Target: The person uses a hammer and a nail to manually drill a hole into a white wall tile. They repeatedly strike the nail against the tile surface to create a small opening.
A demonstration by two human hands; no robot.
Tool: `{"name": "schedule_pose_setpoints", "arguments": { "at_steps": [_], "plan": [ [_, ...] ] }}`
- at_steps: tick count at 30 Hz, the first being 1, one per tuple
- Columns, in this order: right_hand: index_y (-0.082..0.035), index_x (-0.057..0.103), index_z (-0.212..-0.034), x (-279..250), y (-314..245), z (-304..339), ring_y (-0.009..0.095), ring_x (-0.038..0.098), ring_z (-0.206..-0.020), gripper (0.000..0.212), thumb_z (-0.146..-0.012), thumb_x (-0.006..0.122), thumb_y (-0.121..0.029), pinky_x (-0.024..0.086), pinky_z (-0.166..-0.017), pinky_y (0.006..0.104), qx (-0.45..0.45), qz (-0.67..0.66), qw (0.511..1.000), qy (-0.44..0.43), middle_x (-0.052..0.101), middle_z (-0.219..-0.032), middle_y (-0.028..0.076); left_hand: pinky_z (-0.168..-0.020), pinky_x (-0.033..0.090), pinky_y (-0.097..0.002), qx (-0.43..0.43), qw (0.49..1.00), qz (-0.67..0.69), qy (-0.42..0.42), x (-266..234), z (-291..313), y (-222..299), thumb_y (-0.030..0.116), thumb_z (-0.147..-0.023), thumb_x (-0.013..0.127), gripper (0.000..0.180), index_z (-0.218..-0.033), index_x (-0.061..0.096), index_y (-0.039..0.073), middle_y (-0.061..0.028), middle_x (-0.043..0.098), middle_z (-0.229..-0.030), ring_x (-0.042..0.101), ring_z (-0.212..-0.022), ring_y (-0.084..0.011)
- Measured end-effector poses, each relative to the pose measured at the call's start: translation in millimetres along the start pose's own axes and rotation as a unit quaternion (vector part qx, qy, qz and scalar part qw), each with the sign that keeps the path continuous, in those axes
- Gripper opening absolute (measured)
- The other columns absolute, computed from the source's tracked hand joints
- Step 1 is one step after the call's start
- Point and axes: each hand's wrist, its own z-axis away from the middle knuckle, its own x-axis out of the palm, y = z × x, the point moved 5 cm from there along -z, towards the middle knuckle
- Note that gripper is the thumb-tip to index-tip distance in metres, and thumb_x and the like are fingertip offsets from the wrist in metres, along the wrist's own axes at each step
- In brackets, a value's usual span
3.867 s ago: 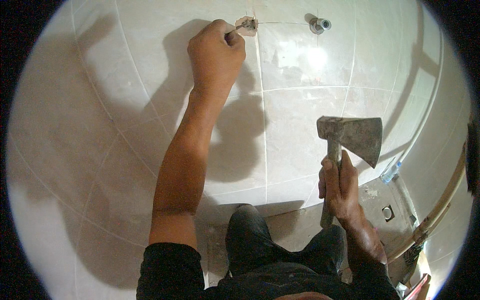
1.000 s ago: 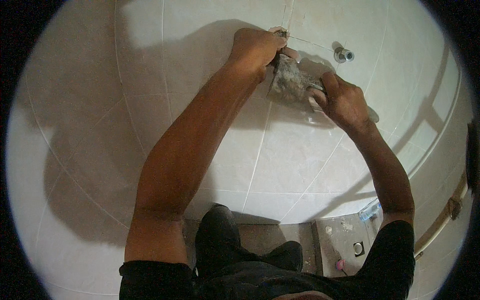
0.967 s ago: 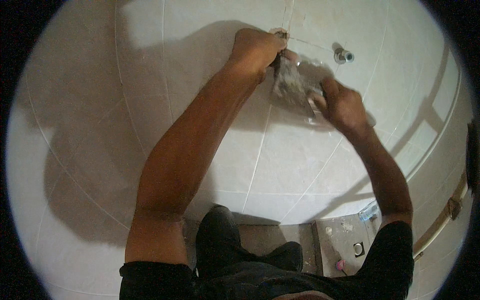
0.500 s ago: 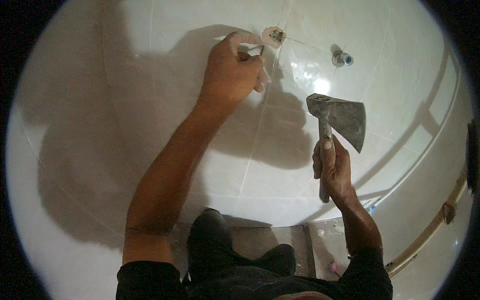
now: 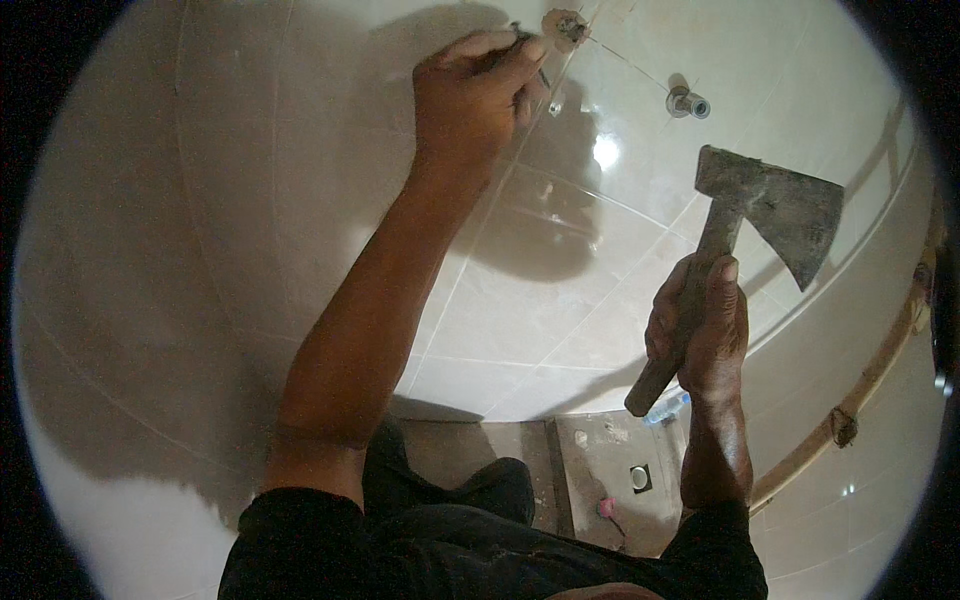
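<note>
My right hand (image 5: pixel 700 325) is wrapped round the wooden handle of a hatchet (image 5: pixel 780 200), its grey, worn head raised and the blade pointing right. Up at the tiled wall (image 5: pixel 590 335), my left hand (image 5: pixel 475 95) pinches a thin dark rod-like piece (image 5: pixel 544 76); its exact kind is hard to make out. Those fingers are close beside a rough chipped hole (image 5: pixel 567 30) in the tiles, to its lower left. To the right of the hole, a metal pipe fitting (image 5: pixel 688 102) sticks out of the wall.
Below lies the floor with a round drain (image 5: pixel 640 478) and a pink object (image 5: pixel 605 508). A clear bottle (image 5: pixel 665 408) is partly behind my right wrist. A long wooden pole (image 5: pixel 865 385) runs along the right side. My shadow falls across the tiles.
The hatchet has moved right and upward, its head tilting further right. My left hand has turned slightly and is higher in view. The whole view has shifted, showing more floor and the drain.
</note>
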Motion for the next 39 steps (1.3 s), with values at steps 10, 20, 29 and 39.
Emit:
{"name": "schedule_pose_setpoints", "arguments": {
  "at_steps": [10, 20, 29, 39],
  "plan": [
    [0.000, 0.055, -0.107, 18, -3, 3, 0.017, 0.057, -0.047, 0.060, -0.108, 0.040, -0.058, 0.049, -0.042, 0.0309, -0.079, -0.068, 0.994, 0.044, 0.056, -0.073, 0.008, -0.074, 0.059, -0.0296, 0.281, 0.932, -0.210, -0.091, 34, -72, 55, -0.003, -0.098, 0.061, 0.012, -0.104, 0.072, -0.005, -0.0127, 0.071, -0.092, 0.071, -0.081, -0.0173],
    [-0.003, 0.051, -0.106, 72, 18, -8, 0.014, 0.054, -0.047, 0.051, -0.109, 0.041, -0.053, 0.048, -0.043, 0.0301, -0.077, -0.192, 0.978, 0.035, 0.052, -0.066, 0.005, -0.073, 0.061, -0.0304, 0.309, 0.876, -0.256, -0.269, 45, -90, 49, -0.012, -0.094, 0.057, 0.014, -0.100, 0.068, -0.007, -0.0119, 0.068, -0.093, 0.068, -0.082, -0.0176],
    [0.000, 0.048, -0.110, 89, 10, -34, 0.009, 0.047, -0.049, 0.044, -0.113, 0.034, -0.042, 0.040, -0.043, 0.0256, -0.234, -0.070, 0.964, 0.106, 0.049, -0.065, 0.002, -0.071, 0.059, -0.0346, 0.405, 0.801, -0.341, -0.281, 54, -87, 58, -0.012, -0.089, 0.062, 0.014, -0.097, 0.071, -0.004, -0.0131, 0.069, -0.090, 0.068, -0.082, -0.0252],
    [0.000, 0.049, -0.109, 78, -25, -42, 0.008, 0.048, -0.049, 0.045, -0.112, 0.034, -0.042, 0.040, -0.042, 0.0248, -0.310, -0.040, 0.939, 0.145, 0.050, -0.064, 0.002, -0.078, 0.059, -0.0388, 0.511, 0.730, -0.343, -0.299, 59, -72, 86, 0.001, -0.089, 0.066, 0.006, -0.092, 0.071, -0.001, -0.0129, 0.071, -0.093, 0.069, -0.085, -0.0286]
  ]
}}
